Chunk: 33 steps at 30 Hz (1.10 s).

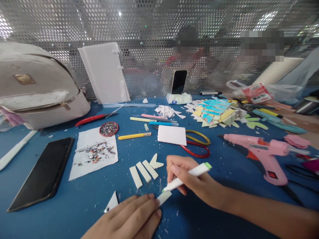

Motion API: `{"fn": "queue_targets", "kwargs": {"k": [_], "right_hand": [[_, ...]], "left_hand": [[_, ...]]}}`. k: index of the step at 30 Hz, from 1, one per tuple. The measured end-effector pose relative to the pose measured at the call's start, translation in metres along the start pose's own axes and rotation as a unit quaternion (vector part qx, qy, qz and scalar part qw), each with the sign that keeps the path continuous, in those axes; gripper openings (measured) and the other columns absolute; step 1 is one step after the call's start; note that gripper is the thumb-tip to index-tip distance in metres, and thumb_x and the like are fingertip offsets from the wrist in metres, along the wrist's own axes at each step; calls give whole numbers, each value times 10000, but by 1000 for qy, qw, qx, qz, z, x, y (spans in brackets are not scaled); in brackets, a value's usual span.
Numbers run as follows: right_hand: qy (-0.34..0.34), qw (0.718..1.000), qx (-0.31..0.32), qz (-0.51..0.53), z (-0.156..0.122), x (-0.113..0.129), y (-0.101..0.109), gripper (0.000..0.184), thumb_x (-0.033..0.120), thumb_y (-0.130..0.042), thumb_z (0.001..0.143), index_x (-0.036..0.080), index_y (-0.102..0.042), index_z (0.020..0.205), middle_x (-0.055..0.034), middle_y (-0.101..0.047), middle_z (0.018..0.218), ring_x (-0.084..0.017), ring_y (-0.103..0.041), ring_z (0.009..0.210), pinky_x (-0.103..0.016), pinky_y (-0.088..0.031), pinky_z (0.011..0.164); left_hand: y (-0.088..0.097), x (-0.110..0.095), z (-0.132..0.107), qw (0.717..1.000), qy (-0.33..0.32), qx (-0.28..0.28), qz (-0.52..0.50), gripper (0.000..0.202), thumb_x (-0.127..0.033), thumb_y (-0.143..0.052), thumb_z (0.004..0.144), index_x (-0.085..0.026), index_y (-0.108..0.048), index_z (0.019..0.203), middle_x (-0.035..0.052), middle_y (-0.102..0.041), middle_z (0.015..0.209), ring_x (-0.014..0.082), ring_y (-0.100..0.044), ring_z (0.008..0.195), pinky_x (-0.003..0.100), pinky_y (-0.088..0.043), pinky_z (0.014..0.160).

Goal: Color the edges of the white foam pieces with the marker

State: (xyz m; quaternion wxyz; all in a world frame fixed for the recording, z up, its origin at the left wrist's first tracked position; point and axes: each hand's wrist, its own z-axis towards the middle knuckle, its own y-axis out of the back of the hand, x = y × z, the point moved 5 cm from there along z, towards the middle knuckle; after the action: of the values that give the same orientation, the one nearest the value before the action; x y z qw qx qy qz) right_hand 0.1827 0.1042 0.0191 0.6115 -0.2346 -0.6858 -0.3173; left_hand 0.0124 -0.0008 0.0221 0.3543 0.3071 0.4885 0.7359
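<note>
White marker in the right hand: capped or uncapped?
Uncapped. The green-ended white marker, gripped by the right hand, has its bare green nib on the white foam strip that the left hand steadies.

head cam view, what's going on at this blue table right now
A person is working on small foam pieces. The right hand grips a green-tipped marker, its tip on a small white strip that the left hand holds flat against the blue table. Three more white strips and a notched piece lie just beyond. A pink glue gun rests to the right, a black phone to the left.
</note>
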Motion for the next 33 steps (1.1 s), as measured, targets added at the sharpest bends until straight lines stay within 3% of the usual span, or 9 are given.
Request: {"fn": "queue_targets", "kwargs": {"k": [4,6,8,9,10,11,13,19,33], "right_hand": [[-6,999,27,-45,-1,1,-3,408,482,-470,980,171,-530,723,41,-467,498,-103,-421,452,-216,-310,472],[-4,997,36,-65,-1,0,-4,374,432,-461,971,176,-519,704,38,-469,491,-106,-435,447,-213,-324,472],[-6,996,48,-69,-1,0,-5,320,381,-464,951,177,-512,708,31,-488,505,-111,-456,462,-215,-344,485],[-9,996,55,-67,-1,0,-6,292,363,-475,937,179,-506,712,25,-505,522,-114,-469,474,-217,-354,494],[-10,996,62,-65,-1,0,-7,272,351,-488,923,181,-495,712,19,-521,541,-117,-480,485,-219,-361,500],[-11,996,67,-64,0,1,-7,260,342,-497,914,183,-485,709,15,-532,555,-117,-487,492,-220,-365,504],[-7,995,67,-72,0,3,-8,251,332,-495,910,184,-480,708,15,-535,567,-116,-491,497,-217,-361,502],[-8,994,75,-81,0,2,-9,294,347,-482,924,185,-466,679,30,-494,542,-105,-456,485,-208,-332,478],[-11,995,75,-63,-1,1,-8,318,364,-486,931,187,-453,670,23,-503,550,-112,-477,506,-208,-347,494]], "left_hand": [[-4,0,3,999,23,-45,3,399,-222,-300,1112,-221,-645,1311,-36,-667,1300,90,-615,1216,252,-301,1180],[-1,2,2,989,52,-139,6,426,-194,-293,1110,-200,-711,1188,-28,-715,1156,75,-642,1140,263,-243,1214],[0,1,1,986,44,-163,8,441,-196,-282,1112,-196,-721,1151,-30,-716,1130,71,-643,1120,260,-215,1225],[-1,0,1,988,36,-151,6,447,-187,-275,1112,-196,-721,1150,-39,-719,1115,60,-647,1097,242,-214,1220],[-10,-2,2,998,18,-62,7,405,-198,-298,1111,-199,-681,1243,-41,-702,1192,67,-626,1157,235,-205,1219],[-10,-2,2,998,15,-53,5,402,-197,-298,1111,-201,-670,1262,-45,-698,1200,65,-624,1155,228,-201,1219],[-3,-2,-1,989,41,-142,7,454,-181,-255,1112,-192,-702,1188,-37,-714,1122,74,-635,1113,256,-190,1232],[-13,-5,-1,989,47,-141,8,358,-186,-349,1099,-189,-694,1198,-35,-707,1138,85,-625,1131,260,-200,1237],[-17,-4,-3,989,41,-144,8,433,-191,-271,1112,-187,-691,1219,-26,-708,1157,90,-630,1138,276,-207,1236]]}}
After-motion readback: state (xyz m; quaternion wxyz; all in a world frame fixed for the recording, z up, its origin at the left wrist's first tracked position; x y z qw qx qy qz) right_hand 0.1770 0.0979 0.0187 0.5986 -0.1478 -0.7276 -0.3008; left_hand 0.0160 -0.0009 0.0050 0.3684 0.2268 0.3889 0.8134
